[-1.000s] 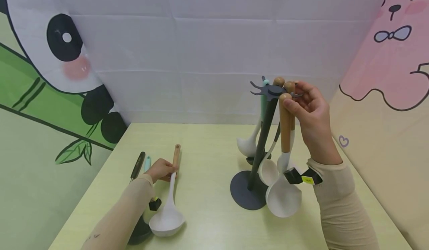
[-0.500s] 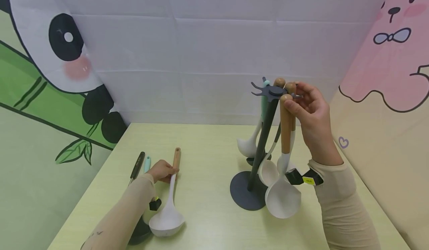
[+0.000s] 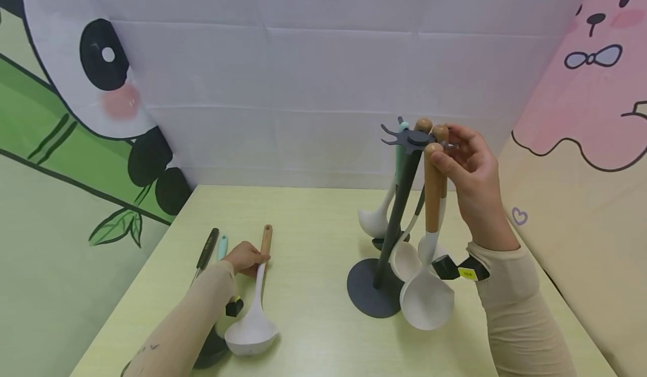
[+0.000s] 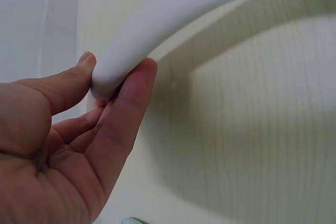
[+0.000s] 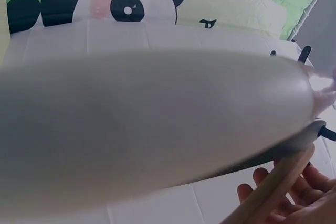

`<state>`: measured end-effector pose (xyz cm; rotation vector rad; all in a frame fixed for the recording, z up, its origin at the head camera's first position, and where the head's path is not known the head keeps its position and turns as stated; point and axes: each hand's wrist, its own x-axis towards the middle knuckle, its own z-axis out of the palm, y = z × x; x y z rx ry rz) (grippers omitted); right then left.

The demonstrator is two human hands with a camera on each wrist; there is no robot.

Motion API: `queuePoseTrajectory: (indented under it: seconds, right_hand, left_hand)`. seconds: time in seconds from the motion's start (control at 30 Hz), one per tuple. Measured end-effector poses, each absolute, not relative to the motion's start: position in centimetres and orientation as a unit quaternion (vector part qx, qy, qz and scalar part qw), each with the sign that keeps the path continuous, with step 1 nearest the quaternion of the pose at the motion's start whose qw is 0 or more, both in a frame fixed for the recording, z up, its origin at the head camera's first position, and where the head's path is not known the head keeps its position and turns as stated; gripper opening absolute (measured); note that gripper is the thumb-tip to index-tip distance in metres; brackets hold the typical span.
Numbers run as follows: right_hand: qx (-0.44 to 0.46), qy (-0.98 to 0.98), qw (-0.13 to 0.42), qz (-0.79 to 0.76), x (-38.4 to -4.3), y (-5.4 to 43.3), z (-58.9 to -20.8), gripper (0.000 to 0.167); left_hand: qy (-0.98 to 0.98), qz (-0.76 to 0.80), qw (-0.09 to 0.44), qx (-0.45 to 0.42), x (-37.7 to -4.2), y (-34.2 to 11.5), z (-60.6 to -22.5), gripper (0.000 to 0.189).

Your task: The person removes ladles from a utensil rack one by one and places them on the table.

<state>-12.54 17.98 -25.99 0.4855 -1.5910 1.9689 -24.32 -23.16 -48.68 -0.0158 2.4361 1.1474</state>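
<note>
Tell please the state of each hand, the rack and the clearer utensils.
Left hand: pinching the left ladle.
Left ladle: handle held; resting or lifted, unclear.
Right hand: holding the right ladle near the top.
Right ladle: bowl down; hooked or not, unclear.
Rack: standing, some hooks bare.
Mint ladle: hanging on the rack.
Cream utensil: hanging too.
Black-handled utensil: lying on the table, partly hidden.
Mint-handled utensil: beside it, partly hidden.
</note>
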Motion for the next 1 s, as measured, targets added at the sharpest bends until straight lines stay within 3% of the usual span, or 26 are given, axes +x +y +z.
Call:
queuePoseTrajectory:
  seconds: [0.27,0.57,0.83,1.0]
  right_hand:
    - [0.200,-0.582,0.267,0.741,-12.5,18.3,-26.1,0.043]
    - [0.223,-0.599,0.241,0.730,-12.6,19.4,-26.1,0.055]
    - [0.272,-0.613,0.184,0.719,-13.2,21.0,-25.9,0.055]
    - [0.335,-0.573,0.135,0.736,-14.8,21.8,-26.3,0.075]
  left_hand:
    - [0.874,0.421,0.243,0.012,-25.1,-23.6,-49.5,0.025]
    - [0.883,0.410,0.229,-0.012,-23.8,-22.8,-48.3,0.021]
    - [0.883,0.410,0.227,-0.024,-23.7,-22.9,-48.7,0.020]
    - [0.880,0.415,0.231,-0.022,-23.8,-23.1,-48.6,0.020]
